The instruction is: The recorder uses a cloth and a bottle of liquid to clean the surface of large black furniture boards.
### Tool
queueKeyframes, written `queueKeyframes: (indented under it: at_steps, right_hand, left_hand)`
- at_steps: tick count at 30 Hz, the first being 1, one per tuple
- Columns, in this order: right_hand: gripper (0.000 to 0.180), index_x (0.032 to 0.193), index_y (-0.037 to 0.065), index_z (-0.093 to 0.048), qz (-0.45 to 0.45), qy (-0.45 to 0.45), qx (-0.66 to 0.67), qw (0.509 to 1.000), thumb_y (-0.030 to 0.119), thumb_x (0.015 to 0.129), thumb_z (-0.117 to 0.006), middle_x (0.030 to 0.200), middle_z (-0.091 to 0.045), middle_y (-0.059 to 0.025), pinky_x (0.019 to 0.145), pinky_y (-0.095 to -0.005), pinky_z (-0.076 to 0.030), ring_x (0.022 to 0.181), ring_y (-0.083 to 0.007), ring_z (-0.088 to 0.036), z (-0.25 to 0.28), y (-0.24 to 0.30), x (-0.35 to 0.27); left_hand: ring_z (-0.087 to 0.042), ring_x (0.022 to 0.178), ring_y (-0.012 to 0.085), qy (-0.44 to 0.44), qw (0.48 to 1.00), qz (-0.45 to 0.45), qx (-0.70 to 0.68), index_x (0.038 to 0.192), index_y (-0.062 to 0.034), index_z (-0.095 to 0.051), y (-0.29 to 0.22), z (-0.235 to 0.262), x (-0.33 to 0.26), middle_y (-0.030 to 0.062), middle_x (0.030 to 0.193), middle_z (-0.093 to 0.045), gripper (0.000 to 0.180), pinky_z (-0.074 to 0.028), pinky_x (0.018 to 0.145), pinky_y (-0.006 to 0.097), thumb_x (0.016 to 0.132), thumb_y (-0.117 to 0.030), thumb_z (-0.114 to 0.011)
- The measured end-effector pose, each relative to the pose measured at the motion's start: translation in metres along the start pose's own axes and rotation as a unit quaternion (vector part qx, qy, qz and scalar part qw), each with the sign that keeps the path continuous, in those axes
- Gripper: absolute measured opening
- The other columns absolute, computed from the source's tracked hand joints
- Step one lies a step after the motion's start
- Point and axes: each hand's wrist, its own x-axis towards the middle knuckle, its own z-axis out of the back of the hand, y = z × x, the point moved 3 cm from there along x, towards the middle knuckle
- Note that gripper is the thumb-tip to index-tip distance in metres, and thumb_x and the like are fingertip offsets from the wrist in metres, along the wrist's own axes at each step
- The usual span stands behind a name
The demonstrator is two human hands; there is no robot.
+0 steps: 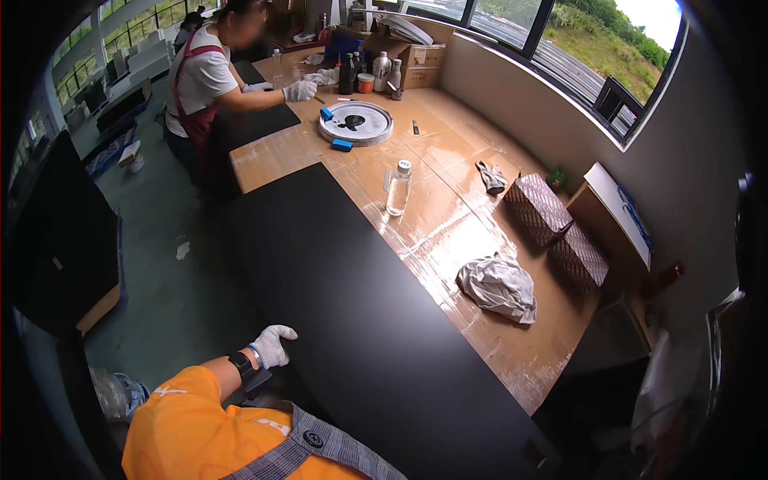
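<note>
A large matte black panel (360,296) lies along the near side of the table, reaching from the middle of the view down to the lower right. My left hand (273,346), in a white knit glove, is at the panel's left edge; its fingers are curled round that edge. My right hand is out of view. Beyond the panel stands a clear bottle (398,190) with a white cap. A crumpled whitish cloth (499,288) lies to the right of the panel.
Further back are a round white tray (376,134) with black paint, blue blocks (342,146), a small knife (415,127), and several bottles (382,70). Patterned boxes (540,206) line the right side. A gloved co-worker (210,84) stands at the far left, beside another black panel (260,120).
</note>
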Motion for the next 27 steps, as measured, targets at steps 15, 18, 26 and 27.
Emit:
queueKeyframes:
  at_steps: [15, 18, 26, 27]
  right_hand:
    - [0.077, 0.129, -0.008, -0.051, -0.582, -0.586, 0.287, 0.485, 0.06, 0.091, -0.046, 0.129, -0.056, -0.0233, 0.099, -0.0318, -0.04, 0.121, -0.0313, -0.052, 0.03, -0.027, -0.099]
    - [0.054, 0.114, -0.004, -0.063, -0.724, -0.452, 0.168, 0.492, 0.044, 0.09, -0.053, 0.114, -0.064, -0.023, 0.089, -0.0428, -0.049, 0.103, -0.0369, -0.062, 0.064, -0.044, -0.154]
    - [0.058, 0.13, 0.008, -0.054, -0.427, -0.547, -0.006, 0.72, 0.041, 0.083, -0.067, 0.131, -0.054, -0.0171, 0.102, -0.0413, -0.041, 0.122, -0.0321, -0.051, 0.401, 0.141, 0.093]
    - [0.063, 0.132, 0.009, -0.052, -0.393, -0.558, -0.072, 0.728, 0.043, 0.082, -0.067, 0.133, -0.052, -0.018, 0.104, -0.0411, -0.039, 0.125, -0.0324, -0.047, 0.418, 0.154, 0.122]
  left_hand:
    - [-0.058, 0.106, 0.0359, 0.131, 0.988, 0.082, -0.02, 0.096, 0.0007, -0.058, 0.002, 0.001, 0.061, 0.0172, 0.112, -0.062, 0.017, -0.039, 0.104, 0.055, 0.08, 0.0, -0.055]
    - [-0.058, 0.107, 0.0355, 0.162, 0.979, 0.111, 0.048, 0.099, 0.0005, -0.058, 0.004, -0.022, 0.068, 0.0169, 0.114, -0.062, 0.017, -0.039, 0.103, 0.057, 0.082, -0.001, -0.056]
    - [-0.058, 0.108, 0.0426, 0.188, 0.972, 0.091, 0.105, 0.103, -0.0013, -0.062, -0.008, 0.016, 0.074, 0.0177, 0.118, -0.06, 0.019, -0.044, 0.097, 0.058, 0.085, -0.007, -0.062]
    - [-0.058, 0.107, 0.0429, 0.158, 0.973, 0.063, 0.155, 0.107, -0.0019, -0.062, -0.007, 0.015, 0.071, 0.0184, 0.12, -0.059, 0.023, -0.045, 0.095, 0.059, 0.086, -0.011, -0.064]
